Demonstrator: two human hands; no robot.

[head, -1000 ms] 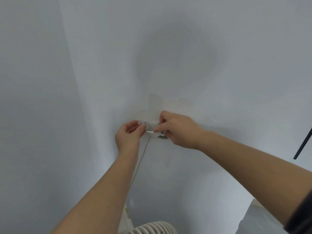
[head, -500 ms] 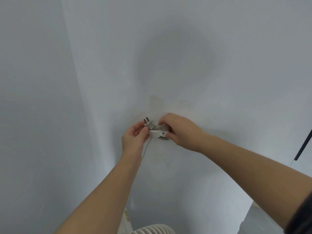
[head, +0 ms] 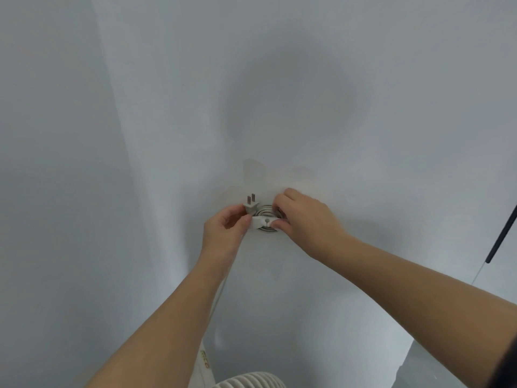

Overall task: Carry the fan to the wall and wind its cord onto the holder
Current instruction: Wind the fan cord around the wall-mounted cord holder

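Note:
The white fan [head: 249,380] stands at the foot of the wall, only its ribbed top showing at the bottom edge. Its white cord [head: 221,289] runs up past my left forearm to a round holder [head: 265,217] fixed on the wall, where it lies coiled. The plug [head: 251,204] sticks up from the coil's left side, prongs pointing up. A white strap [head: 263,221] crosses the front of the coil. My left hand [head: 223,233] pinches the strap's left end just under the plug. My right hand [head: 305,217] pinches its right end, fingers over the coil.
A plain white wall [head: 279,79] fills the view, with a corner fold [head: 117,121] on the left. A dark rod [head: 502,233] hangs at the right edge. A grey floor patch [head: 419,368] shows at the lower right beside the fan.
Both hands have shifted slightly right on the holder. The plug, hidden between the fingers a second ago, now stands exposed above the coil, and the strap lies across it.

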